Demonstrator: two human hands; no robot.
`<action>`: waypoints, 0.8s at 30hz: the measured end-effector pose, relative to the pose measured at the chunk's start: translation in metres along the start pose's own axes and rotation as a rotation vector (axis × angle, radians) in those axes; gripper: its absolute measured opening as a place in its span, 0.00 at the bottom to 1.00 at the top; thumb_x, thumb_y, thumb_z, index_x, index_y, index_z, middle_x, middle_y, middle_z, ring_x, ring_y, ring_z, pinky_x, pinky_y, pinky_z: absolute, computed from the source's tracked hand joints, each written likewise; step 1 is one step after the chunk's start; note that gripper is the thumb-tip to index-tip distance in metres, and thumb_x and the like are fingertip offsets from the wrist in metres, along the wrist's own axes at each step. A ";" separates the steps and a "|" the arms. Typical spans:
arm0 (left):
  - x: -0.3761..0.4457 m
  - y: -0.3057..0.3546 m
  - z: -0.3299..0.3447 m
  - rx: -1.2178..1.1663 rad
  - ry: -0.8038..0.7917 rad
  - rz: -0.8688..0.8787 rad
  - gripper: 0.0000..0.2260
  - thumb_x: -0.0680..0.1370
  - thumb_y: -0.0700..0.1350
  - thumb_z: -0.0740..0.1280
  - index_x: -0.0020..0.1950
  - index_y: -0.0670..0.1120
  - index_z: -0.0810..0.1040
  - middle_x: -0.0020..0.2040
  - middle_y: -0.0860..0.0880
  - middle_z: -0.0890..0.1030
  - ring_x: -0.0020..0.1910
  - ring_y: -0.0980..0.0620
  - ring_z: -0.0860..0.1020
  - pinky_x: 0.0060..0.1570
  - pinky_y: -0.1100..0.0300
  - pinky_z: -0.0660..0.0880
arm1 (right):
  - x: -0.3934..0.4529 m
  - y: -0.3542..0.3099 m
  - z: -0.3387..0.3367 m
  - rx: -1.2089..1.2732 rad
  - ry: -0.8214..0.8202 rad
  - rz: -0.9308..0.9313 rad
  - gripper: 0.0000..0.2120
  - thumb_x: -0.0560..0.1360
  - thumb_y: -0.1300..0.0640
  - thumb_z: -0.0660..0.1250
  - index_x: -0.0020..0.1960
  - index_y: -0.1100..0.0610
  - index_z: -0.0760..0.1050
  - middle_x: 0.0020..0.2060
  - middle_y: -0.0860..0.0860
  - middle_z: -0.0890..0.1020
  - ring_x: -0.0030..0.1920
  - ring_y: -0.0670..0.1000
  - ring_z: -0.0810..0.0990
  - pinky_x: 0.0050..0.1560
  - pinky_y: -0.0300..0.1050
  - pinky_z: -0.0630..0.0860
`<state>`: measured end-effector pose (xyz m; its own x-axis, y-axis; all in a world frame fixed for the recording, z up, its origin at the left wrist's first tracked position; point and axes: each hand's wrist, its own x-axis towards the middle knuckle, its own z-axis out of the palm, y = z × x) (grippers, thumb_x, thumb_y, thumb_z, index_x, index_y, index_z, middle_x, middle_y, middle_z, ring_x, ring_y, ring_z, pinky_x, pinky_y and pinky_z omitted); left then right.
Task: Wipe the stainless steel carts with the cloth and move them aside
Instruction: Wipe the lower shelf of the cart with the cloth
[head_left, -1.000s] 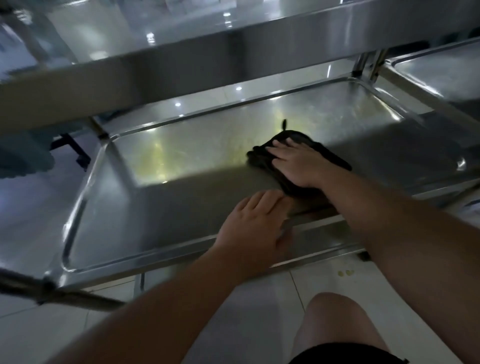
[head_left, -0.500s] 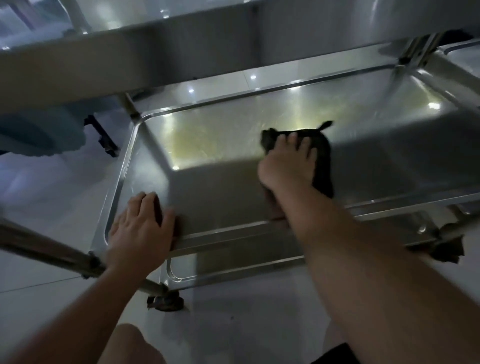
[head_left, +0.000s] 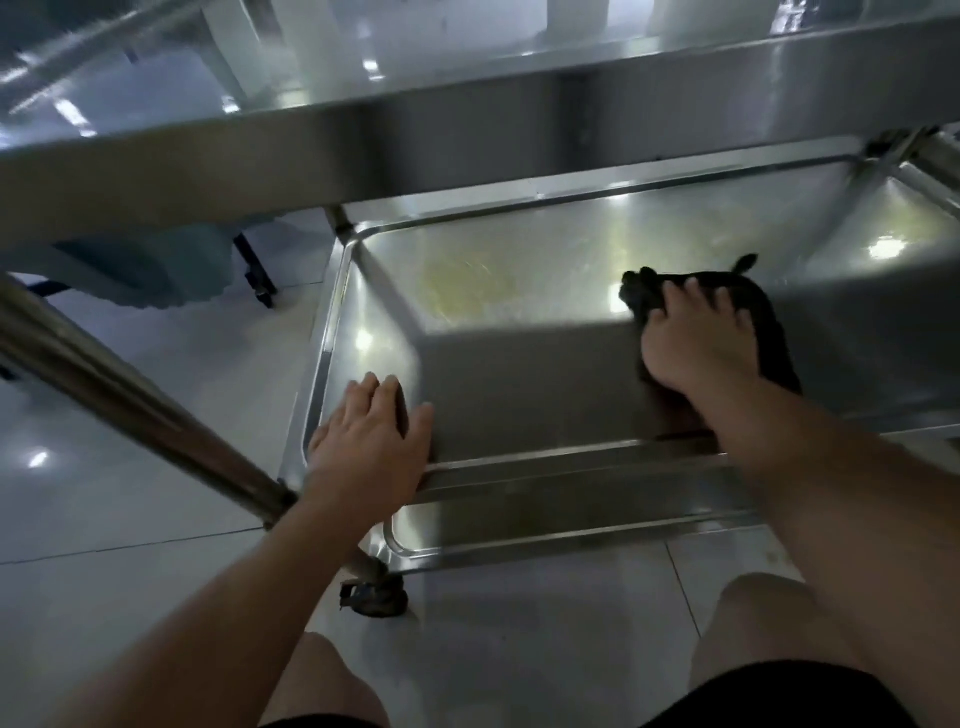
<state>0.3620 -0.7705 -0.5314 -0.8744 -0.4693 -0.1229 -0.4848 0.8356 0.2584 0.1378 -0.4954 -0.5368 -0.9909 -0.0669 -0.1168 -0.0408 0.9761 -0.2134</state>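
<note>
Under the right hand (head_left: 691, 348), the dark cloth (head_left: 763, 322) — partly hidden.

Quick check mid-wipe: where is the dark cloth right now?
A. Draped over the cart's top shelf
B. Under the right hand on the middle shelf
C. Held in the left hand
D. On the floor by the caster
B. The right hand presses flat on the dark cloth on the middle shelf; the left hand rests at that shelf's near left corner.
</note>
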 end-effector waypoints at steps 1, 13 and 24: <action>0.001 -0.008 -0.003 0.041 -0.009 0.034 0.34 0.82 0.69 0.41 0.86 0.56 0.53 0.87 0.51 0.52 0.85 0.49 0.51 0.81 0.43 0.50 | -0.001 -0.004 0.001 0.002 -0.003 0.049 0.29 0.85 0.46 0.45 0.85 0.47 0.48 0.85 0.48 0.47 0.84 0.58 0.46 0.82 0.60 0.44; -0.014 -0.024 0.012 0.038 0.168 -0.024 0.35 0.81 0.66 0.33 0.86 0.52 0.38 0.87 0.44 0.41 0.85 0.38 0.43 0.83 0.39 0.45 | -0.091 -0.230 0.058 0.054 -0.121 -0.379 0.30 0.85 0.47 0.49 0.85 0.51 0.49 0.85 0.51 0.48 0.84 0.61 0.43 0.81 0.61 0.40; -0.017 -0.018 0.009 0.007 0.151 -0.070 0.36 0.80 0.57 0.39 0.86 0.43 0.48 0.87 0.41 0.51 0.86 0.40 0.47 0.83 0.42 0.45 | -0.066 -0.204 0.043 0.004 -0.258 -0.968 0.30 0.85 0.40 0.53 0.85 0.43 0.52 0.84 0.43 0.52 0.84 0.49 0.48 0.82 0.50 0.46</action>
<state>0.3852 -0.7754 -0.5425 -0.8262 -0.5634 0.0052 -0.5447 0.8011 0.2480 0.2168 -0.6986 -0.5272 -0.4728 -0.8757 -0.0980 -0.8144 0.4767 -0.3310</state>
